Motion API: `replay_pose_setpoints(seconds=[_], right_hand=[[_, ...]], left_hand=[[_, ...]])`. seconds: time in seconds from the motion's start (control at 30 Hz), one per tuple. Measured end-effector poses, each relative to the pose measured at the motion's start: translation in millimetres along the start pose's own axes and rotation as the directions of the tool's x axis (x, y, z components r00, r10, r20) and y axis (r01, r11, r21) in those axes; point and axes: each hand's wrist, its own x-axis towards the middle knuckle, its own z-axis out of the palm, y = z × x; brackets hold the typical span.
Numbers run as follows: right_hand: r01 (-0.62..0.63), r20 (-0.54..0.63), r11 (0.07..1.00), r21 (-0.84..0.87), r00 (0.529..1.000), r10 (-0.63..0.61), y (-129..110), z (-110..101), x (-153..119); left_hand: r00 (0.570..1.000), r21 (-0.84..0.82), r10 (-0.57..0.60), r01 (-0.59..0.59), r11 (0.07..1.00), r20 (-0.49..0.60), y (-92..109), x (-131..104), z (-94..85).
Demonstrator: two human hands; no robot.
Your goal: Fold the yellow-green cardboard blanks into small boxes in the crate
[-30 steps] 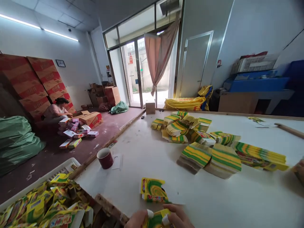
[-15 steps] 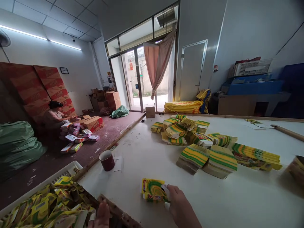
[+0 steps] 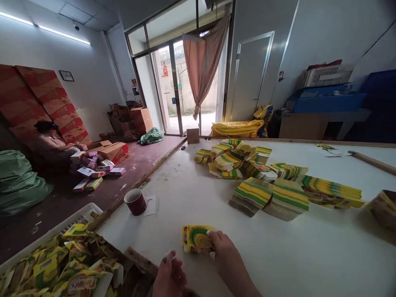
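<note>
My right hand [image 3: 225,255] is closed on the right end of a yellow and green carton [image 3: 197,238], just above the white table. My left hand [image 3: 170,274] is at the table's near edge, lower left of that carton, with its fingers apart and curled and nothing in them. White coverings show on some fingertips. At the lower left, a white crate [image 3: 89,209] holds a heap of yellow cartons [image 3: 49,268]. Stacks of flat yellow and green cartons [image 3: 255,196] lie fanned out on the table beyond my right hand.
A dark red mug [image 3: 135,203] stands near the table's left edge. A brown roll [image 3: 385,212] sits at the right, a wooden stick [image 3: 373,162] behind it. A person [image 3: 51,140] sits on the floor beside small boxes [image 3: 95,169].
My left hand has moved right, from beside the crate toward the carton. My right hand still holds the carton. The view has tilted down slightly.
</note>
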Motion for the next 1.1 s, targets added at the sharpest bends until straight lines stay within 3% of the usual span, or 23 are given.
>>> replay_pose_setpoints(seconds=[0.07, 0.2, 0.27, 0.33, 0.4, 0.47, 0.6, 0.67, 0.77, 0.87, 0.97, 1.03, 1.1], right_hand=[[-0.022, 0.005, 0.998, 0.060, 1.000, 0.022, -4.2, -8.0, -3.9], [-0.084, 0.058, 0.968, 0.239, 0.996, 0.072, -22.9, -23.2, -23.9], [-0.085, 0.143, 0.826, 0.557, 0.990, 0.005, -38.7, -26.0, -38.8], [-0.175, 0.268, 0.617, 0.767, 0.962, -0.061, -54.5, -23.5, -54.7], [-0.256, 0.316, 0.411, 0.875, 0.945, -0.083, -66.3, -17.8, -67.6], [-0.287, 0.318, 0.317, 0.904, 0.947, -0.049, -72.6, -13.5, -74.4], [-0.295, 0.316, 0.464, 0.835, 0.948, 0.033, -70.4, -20.2, -72.3], [-0.267, 0.280, 0.515, 0.815, 0.959, 0.055, -62.8, -26.2, -70.1], [-0.217, 0.205, 0.499, 0.839, 0.976, 0.079, -45.3, -27.6, -71.2], [-0.145, 0.128, 0.588, 0.796, 0.989, 0.071, -25.3, -25.0, -74.6], [0.064, -0.078, 0.762, 0.645, 0.997, -0.017, -8.1, -34.6, -72.0], [0.228, -0.236, 0.872, 0.434, 0.962, -0.135, -0.4, -48.6, -66.6], [0.376, -0.284, 0.902, 0.211, 0.907, -0.311, 2.7, -62.9, -61.7]], left_hand=[[1.000, -0.001, 0.012, -0.012, 1.000, 0.008, -3.9, -9.3, 3.1], [0.980, -0.021, 0.157, -0.156, 0.988, 0.124, -10.5, -32.7, 12.3], [0.966, -0.053, 0.185, -0.178, 0.983, 0.181, -10.8, -43.4, 21.4], [0.953, -0.093, 0.196, -0.179, 0.980, 0.231, -8.2, -51.3, 33.1], [0.940, -0.135, 0.209, -0.178, 0.975, 0.271, -4.2, -55.1, 44.7], [0.936, -0.179, 0.225, -0.180, 0.967, 0.271, -1.2, -55.0, 53.3], [0.960, -0.140, 0.219, -0.196, 0.971, 0.174, -5.7, -54.0, 53.7], [0.954, -0.065, 0.231, -0.223, 0.973, 0.190, -11.8, -57.6, 47.9], [0.942, 0.068, 0.253, -0.274, 0.959, 0.222, -19.4, -64.7, 41.4], [0.942, 0.174, 0.237, -0.282, 0.944, 0.238, -17.4, -66.6, 40.6], [0.917, 0.268, 0.238, -0.329, 0.906, 0.322, 1.7, -66.3, 39.7], [0.869, 0.319, 0.315, -0.444, 0.837, 0.382, 21.8, -69.5, 37.1], [0.801, 0.405, 0.366, -0.568, 0.717, 0.475, 41.1, -76.6, 34.5]])
